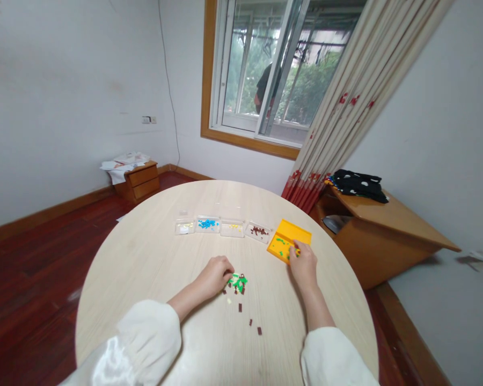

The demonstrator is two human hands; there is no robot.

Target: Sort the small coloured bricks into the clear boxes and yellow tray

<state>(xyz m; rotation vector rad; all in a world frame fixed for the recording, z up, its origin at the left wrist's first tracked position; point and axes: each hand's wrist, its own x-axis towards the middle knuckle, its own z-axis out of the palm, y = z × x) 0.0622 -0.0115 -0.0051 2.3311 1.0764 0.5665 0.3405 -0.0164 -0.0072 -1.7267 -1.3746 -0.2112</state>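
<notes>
My left hand [215, 276] rests on the table with its fingers curled, their tips at the left edge of a small pile of green, brown and cream building-block pieces [238, 283]. Whatever its fingertips may grip is hidden. My right hand [304, 262] reaches into an open yellow plastic box [295, 231], fingers drawn together over the small green pieces [280, 241] inside. Anything pinched there is too small to make out. Several loose brown pieces [260, 331] lie on the table nearer to me, below the pile.
Clear trays stand in a row left of the yellow box: brown pieces [259, 231], yellow pieces [235, 227], blue pieces [207, 224] and pale pieces [188, 227]. They sit on a round light-wood table [145, 257]. A wooden cabinet [390, 230] stands beyond its right edge.
</notes>
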